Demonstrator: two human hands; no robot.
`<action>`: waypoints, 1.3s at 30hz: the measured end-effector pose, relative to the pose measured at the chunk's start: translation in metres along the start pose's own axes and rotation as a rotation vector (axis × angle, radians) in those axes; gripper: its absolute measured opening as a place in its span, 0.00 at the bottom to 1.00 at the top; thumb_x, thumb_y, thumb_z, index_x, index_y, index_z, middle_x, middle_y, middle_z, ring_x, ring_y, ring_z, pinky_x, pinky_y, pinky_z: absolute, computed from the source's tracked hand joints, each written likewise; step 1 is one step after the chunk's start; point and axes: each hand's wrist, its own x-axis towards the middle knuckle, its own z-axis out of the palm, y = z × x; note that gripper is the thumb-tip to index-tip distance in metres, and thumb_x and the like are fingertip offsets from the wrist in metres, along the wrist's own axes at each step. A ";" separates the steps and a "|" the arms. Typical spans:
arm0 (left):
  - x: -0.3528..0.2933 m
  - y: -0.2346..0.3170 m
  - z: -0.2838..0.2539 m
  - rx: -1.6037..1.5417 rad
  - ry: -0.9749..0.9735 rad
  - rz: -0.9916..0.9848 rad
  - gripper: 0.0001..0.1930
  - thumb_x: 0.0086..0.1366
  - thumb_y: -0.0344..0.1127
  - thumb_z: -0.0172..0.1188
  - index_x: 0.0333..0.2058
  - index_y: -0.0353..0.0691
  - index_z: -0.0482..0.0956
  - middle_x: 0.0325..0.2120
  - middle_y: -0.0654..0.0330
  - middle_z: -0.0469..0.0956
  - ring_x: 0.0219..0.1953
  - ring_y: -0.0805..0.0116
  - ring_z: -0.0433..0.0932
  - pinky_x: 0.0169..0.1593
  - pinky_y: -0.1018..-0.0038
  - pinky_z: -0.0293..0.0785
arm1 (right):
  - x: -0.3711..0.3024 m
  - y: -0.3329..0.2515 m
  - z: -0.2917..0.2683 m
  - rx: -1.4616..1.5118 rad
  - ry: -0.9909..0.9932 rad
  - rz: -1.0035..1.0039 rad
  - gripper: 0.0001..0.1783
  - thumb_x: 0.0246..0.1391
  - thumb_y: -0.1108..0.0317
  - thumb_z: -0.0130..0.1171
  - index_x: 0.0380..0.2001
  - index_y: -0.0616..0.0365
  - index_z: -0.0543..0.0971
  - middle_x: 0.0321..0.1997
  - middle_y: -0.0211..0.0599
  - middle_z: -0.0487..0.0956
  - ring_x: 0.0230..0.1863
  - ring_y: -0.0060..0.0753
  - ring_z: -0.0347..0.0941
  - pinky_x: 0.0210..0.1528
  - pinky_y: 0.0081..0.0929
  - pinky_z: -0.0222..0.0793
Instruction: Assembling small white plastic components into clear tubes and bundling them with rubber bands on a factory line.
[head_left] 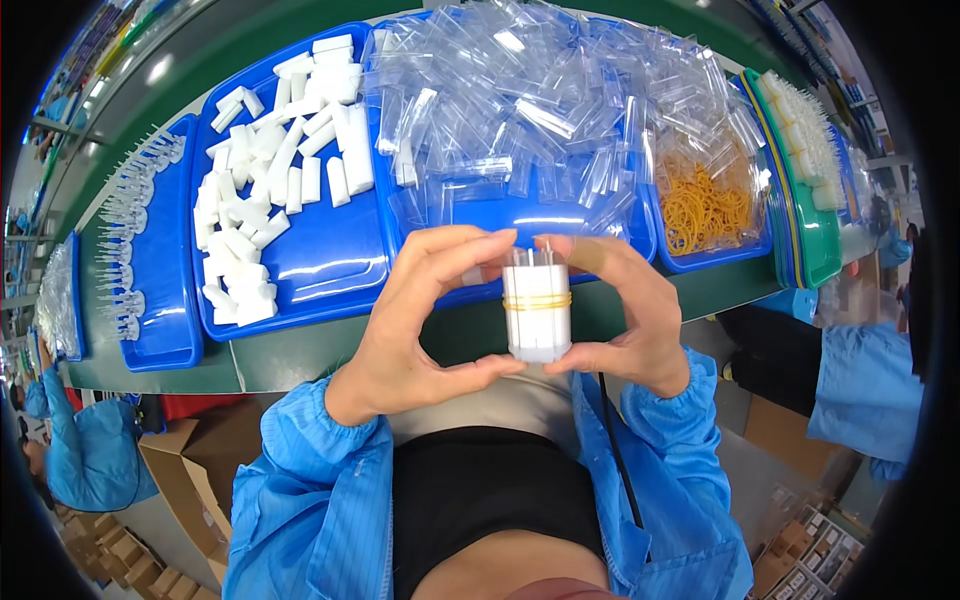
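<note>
Between my two hands, a bundle of white foam blocks and clear plastic sleeves (537,325) is held upright, with yellow rubber bands round its middle. My left hand (425,320) pinches it from the left, thumb at the lower edge and fingers at the top. On the other side, my right hand (625,310) grips it the same way; a tan strip wraps one finger. Thin clear points stick up from the bundle's top. Just beyond the hands lies a blue tray (500,225) heaped with clear plastic sleeves (500,110).
A blue tray (330,270) of white foam blocks (265,160) lies to the left, beside another with clear pronged pieces (135,200). At right are yellow rubber bands (705,210) and stacked trays (820,245). A cardboard box (190,480) stands lower left; other people sit at both sides.
</note>
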 end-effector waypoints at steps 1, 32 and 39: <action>0.000 0.000 0.001 -0.038 0.016 0.001 0.41 0.45 0.28 0.77 0.60 0.37 0.69 0.57 0.50 0.66 0.58 0.56 0.69 0.58 0.64 0.73 | -0.001 0.001 0.000 -0.001 -0.001 -0.001 0.47 0.31 0.60 0.80 0.57 0.66 0.74 0.56 0.47 0.78 0.50 0.43 0.77 0.49 0.34 0.73; 0.012 0.009 0.013 0.406 0.065 0.222 0.34 0.42 0.29 0.79 0.52 0.35 0.77 0.44 0.51 0.79 0.43 0.56 0.81 0.44 0.68 0.79 | -0.009 0.004 0.013 0.788 0.066 0.330 0.38 0.54 0.75 0.65 0.66 0.64 0.61 0.66 0.45 0.67 0.65 0.36 0.67 0.68 0.36 0.62; 0.017 0.012 0.021 0.501 0.063 0.193 0.33 0.41 0.25 0.77 0.50 0.35 0.78 0.44 0.50 0.79 0.45 0.54 0.79 0.48 0.65 0.76 | -0.010 0.006 0.005 0.590 0.100 0.249 0.35 0.56 0.71 0.65 0.65 0.62 0.64 0.64 0.42 0.70 0.63 0.34 0.68 0.65 0.34 0.63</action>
